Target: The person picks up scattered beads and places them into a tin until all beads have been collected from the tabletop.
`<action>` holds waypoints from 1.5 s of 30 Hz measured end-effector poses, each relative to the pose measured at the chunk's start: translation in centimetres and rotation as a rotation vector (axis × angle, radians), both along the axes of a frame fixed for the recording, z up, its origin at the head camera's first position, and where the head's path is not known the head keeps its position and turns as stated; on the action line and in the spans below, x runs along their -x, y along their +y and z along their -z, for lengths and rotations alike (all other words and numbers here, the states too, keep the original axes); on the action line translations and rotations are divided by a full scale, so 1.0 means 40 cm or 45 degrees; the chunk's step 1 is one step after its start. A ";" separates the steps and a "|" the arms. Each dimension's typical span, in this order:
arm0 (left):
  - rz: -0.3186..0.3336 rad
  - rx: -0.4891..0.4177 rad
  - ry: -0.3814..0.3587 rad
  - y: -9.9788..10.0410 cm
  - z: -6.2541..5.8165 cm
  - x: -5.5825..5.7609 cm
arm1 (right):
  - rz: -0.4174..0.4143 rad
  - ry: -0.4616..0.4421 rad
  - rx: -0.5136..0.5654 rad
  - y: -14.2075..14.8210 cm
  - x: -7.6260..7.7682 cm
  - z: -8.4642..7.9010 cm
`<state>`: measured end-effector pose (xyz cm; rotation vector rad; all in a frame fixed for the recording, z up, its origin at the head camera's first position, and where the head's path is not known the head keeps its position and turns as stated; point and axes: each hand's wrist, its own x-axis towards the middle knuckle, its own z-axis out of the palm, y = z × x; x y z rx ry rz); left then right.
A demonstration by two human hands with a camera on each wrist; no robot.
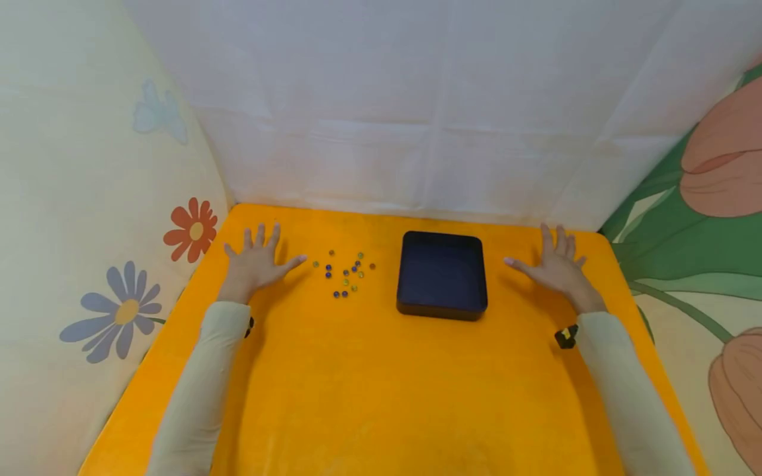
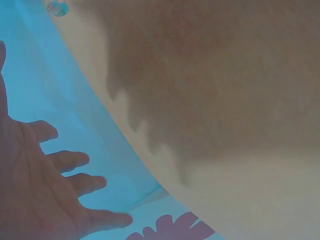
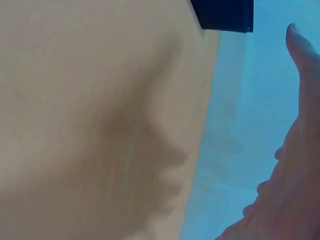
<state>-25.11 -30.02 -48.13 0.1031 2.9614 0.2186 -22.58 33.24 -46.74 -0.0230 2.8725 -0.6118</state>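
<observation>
With fingers spread wide, my left hand (image 1: 253, 266) hovers over the left side of the table, holding nothing. Several small glass marbles, some blue (image 1: 329, 268), some yellow-green (image 1: 346, 282) and a couple brownish (image 1: 372, 266), lie scattered just right of its thumb. A square black tray (image 1: 442, 310) with low walls stands right of the marbles; its inside looks bare. To the right of the tray is my right hand (image 1: 558, 270), also spread, its thumb toward the tray. The right wrist view shows a corner of the tray (image 3: 225, 15) beyond the thumb.
A yellow-orange cloth covers the table (image 1: 405, 390). A white sheet (image 1: 381, 132) hangs behind its back edge. Flower-patterned curtains (image 1: 71, 198) stand along the left and right sides. Each wrist has a dark strap, the right one (image 1: 566, 336) showing more.
</observation>
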 end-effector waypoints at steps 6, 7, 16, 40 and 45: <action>0.030 -0.017 -0.041 0.007 -0.009 -0.009 | -0.028 0.027 0.018 -0.010 -0.008 0.001; 0.036 -0.020 -0.053 0.009 -0.011 -0.012 | -0.031 0.033 0.013 -0.012 -0.009 0.002; 0.070 -0.139 -0.150 0.016 -0.024 -0.036 | -0.047 0.027 0.041 -0.052 -0.033 0.012; 0.124 -0.782 -0.161 0.092 -0.006 -0.087 | -0.151 0.063 0.103 -0.168 -0.088 0.027; 0.141 -0.815 -0.134 0.104 -0.003 -0.100 | -0.176 0.070 0.101 -0.185 -0.094 0.033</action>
